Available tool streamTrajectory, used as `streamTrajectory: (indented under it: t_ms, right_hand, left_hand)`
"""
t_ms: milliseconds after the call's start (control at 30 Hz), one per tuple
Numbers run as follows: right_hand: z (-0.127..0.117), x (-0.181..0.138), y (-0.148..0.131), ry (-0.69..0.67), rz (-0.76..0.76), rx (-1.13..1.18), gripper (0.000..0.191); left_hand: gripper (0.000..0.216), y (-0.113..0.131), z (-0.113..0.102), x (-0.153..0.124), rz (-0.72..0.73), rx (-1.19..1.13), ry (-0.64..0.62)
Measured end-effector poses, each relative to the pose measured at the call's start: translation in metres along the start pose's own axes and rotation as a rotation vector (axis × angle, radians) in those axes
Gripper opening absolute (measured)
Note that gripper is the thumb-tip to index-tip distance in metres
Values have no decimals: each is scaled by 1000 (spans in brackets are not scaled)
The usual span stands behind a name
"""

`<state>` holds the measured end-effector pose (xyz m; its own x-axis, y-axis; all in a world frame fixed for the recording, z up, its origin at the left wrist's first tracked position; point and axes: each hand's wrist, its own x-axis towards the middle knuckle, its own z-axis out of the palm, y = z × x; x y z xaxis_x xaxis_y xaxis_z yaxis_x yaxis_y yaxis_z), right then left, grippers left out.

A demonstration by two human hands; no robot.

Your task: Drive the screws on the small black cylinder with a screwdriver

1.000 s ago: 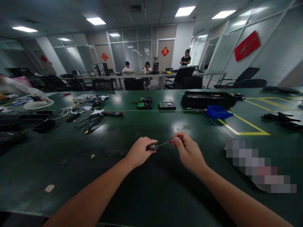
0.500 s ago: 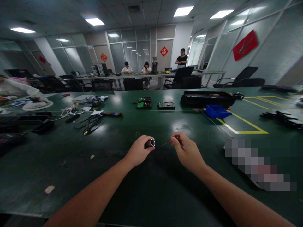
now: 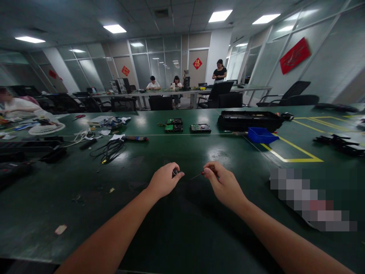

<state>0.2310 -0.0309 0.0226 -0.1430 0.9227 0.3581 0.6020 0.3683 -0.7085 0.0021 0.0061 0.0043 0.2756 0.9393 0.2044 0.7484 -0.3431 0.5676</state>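
Observation:
My left hand (image 3: pixel 164 179) is closed around a small dark cylindrical part (image 3: pixel 174 173); most of it is hidden by the fingers, and only a dark end with a pale rim shows. Facing it, my right hand (image 3: pixel 225 182) grips a thin screwdriver (image 3: pixel 202 173) with a reddish handle, its shaft pointing left toward the cylindrical part. A gap lies between the shaft's tip and my left hand. Both hands are over the dark green tabletop (image 3: pixel 171 236).
Hard drives (image 3: pixel 200 128) with circuit boards lie ahead. Beyond, at the right, are a long black housing (image 3: pixel 251 121) and a blue bin (image 3: pixel 262 135). Coiled black cable (image 3: pixel 110 149) and a tool (image 3: pixel 136 139) lie left. A blurred-out item (image 3: pixel 308 201) sits near my right arm. Several people are farther off.
My left hand has shifted slightly left and turned the cylindrical part, so its bright ring end no longer faces me. The right hand with the screwdriver has moved slightly left.

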Motion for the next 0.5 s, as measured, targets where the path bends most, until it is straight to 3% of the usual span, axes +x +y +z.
streamTrajectory:
  t_ms: [167, 300, 500]
  right_hand:
    - [0, 0, -4, 8, -10, 23, 16]
    - [1, 0, -4, 4, -22, 23, 16]
    - [0, -1, -3, -7, -16, 20, 18]
  left_hand:
    - [36, -3, 13, 6, 68, 243, -71]
    - [29, 0, 19, 11, 39, 387, -91]
    - [24, -2, 13, 9, 14, 273, -64]
